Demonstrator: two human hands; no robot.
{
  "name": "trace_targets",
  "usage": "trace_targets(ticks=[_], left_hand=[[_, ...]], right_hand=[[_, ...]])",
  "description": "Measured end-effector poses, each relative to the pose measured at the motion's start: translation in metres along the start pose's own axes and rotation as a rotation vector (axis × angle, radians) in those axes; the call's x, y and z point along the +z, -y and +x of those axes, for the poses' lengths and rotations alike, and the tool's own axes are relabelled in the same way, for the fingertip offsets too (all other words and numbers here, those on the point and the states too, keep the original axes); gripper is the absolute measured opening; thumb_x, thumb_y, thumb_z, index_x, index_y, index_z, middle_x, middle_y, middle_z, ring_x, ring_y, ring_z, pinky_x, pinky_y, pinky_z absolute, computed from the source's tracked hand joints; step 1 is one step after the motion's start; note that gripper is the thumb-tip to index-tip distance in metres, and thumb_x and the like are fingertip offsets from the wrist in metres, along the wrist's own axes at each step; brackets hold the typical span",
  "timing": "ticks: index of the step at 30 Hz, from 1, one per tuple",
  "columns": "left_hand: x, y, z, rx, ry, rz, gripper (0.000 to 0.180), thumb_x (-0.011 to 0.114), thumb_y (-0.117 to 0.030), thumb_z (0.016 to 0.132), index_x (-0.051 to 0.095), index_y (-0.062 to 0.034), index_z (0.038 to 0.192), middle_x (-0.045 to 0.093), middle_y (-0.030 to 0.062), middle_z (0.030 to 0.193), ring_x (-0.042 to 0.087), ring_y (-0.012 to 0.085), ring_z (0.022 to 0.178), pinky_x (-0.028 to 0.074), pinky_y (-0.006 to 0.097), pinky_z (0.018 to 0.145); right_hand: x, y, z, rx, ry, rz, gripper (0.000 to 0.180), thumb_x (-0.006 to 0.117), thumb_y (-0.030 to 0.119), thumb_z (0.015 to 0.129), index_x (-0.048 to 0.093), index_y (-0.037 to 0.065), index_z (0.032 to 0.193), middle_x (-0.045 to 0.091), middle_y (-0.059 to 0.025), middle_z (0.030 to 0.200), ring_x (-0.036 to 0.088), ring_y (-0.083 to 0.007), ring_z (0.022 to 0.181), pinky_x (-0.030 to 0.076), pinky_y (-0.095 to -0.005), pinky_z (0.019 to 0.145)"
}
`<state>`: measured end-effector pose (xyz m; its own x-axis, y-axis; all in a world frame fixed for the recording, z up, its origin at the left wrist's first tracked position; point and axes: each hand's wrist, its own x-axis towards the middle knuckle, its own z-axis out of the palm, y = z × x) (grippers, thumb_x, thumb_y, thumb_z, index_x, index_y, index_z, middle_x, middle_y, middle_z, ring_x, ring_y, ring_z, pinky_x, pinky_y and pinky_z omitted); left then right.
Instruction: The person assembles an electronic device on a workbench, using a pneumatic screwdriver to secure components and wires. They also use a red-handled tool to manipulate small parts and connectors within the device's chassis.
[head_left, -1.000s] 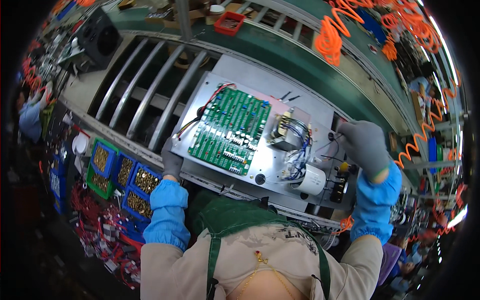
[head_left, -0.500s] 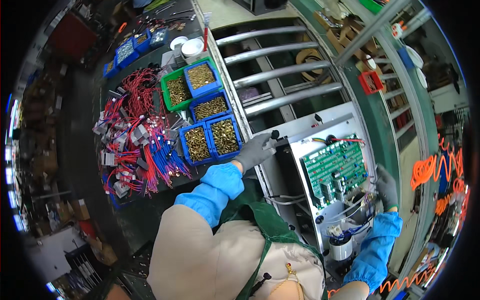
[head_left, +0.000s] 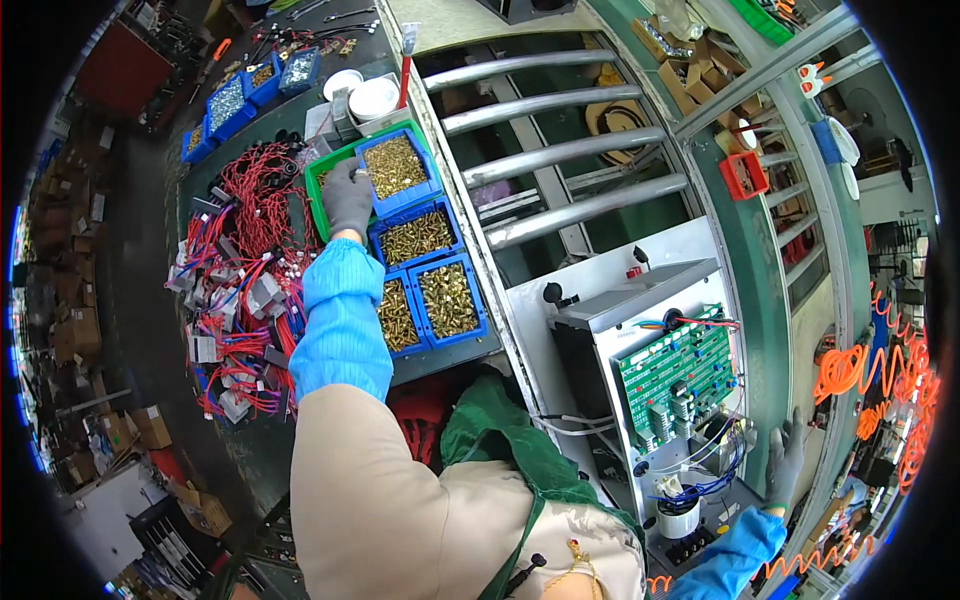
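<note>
Green bin (head_left: 314,205): sitting on bench (head_left: 286,112), clustering with 4 blue bins (head_left: 484,312). Left hand (head_left: 348,200): dipping inside, fingertips hidden; cannot tell if grasping. Right hand (head_left: 785,462): hovering just beside chassis (head_left: 626,334), fingers extending, released.

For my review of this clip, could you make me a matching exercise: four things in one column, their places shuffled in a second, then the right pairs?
Things
1. Left hand
2. Right hand
3. Circuit board
4. Red tray

Places
A. Mounted on the metal panel
B. Upper right of the view, to the right of the metal rollers
C. At the green bin, fingers reaching down into it
D. Lower right of the view, to the right of the metal panel

Right pairs: 1-C, 2-D, 3-A, 4-B
</note>
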<state>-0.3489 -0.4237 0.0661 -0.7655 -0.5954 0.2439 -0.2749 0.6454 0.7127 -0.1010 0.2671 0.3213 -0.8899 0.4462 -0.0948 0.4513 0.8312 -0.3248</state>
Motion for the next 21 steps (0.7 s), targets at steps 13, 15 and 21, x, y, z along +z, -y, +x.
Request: trace_targets(ticks=[13, 15, 21], left_hand=[[0.019, -0.046, 0.001, 0.367, 0.414, 0.761, 0.020, 0.054, -0.030, 0.086, 0.067, -0.0194, 0.097, 0.065, 0.0059, 0.107, 0.061, 0.0230, 0.101, 0.044, 0.041, 0.088], [0.026, -0.043, 0.008, 0.418, 0.399, 0.878, 0.020, 0.050, -0.025, 0.087, 0.067, -0.0199, 0.096, 0.067, 0.0052, 0.101, 0.063, 0.0221, 0.097, 0.043, 0.042, 0.088], [0.036, -0.064, 0.016, 0.439, 0.449, 1.006, 0.018, 0.049, -0.018, 0.086, 0.066, -0.0171, 0.090, 0.069, 0.0067, 0.087, 0.066, 0.0250, 0.087, 0.046, 0.041, 0.083]], right_hand=[[0.013, -0.160, -0.114, 0.566, -0.217, -0.035, 0.031, 0.056, 0.018, 0.085, 0.059, 0.000, 0.110, 0.062, -0.0111, 0.103, 0.057, -0.0192, 0.094, 0.045, -0.0322, 0.085], [0.012, -0.131, -0.110, 0.608, -0.201, -0.054, 0.033, 0.056, 0.013, 0.085, 0.057, -0.004, 0.114, 0.062, -0.0131, 0.109, 0.057, -0.0201, 0.100, 0.043, -0.0304, 0.089], [0.015, -0.146, -0.113, 0.584, -0.224, 0.024, 0.026, 0.056, 0.013, 0.084, 0.060, -0.002, 0.105, 0.063, -0.0102, 0.098, 0.057, -0.0166, 0.089, 0.044, -0.0283, 0.082]])
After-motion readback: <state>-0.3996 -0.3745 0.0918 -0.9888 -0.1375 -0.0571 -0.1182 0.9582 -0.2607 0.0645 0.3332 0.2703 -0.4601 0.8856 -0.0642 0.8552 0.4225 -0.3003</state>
